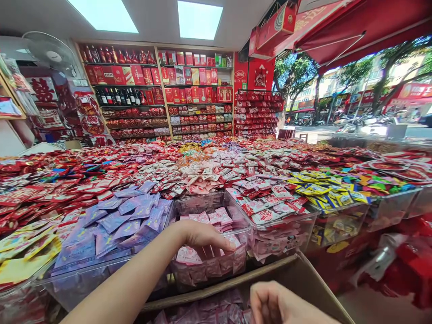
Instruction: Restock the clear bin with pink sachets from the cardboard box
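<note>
My left hand (204,238) reaches over the front of a clear plastic bin (211,270) partly filled with small pink packets (221,218). Its fingers point down at the packets, and their tips are partly hidden. Below and to the right, my right hand (270,301) is above a cardboard box (297,281) that holds more pink packets (216,310). The fingers of that hand are curled, with no object visible in them.
Purple packets (131,216) fill the bin on the left. White and red packets (270,202) and yellow ones (329,189) are heaped to the right. Shelves (162,90) of bottles and red boxes stand behind. Red bags (408,270) hang at the lower right.
</note>
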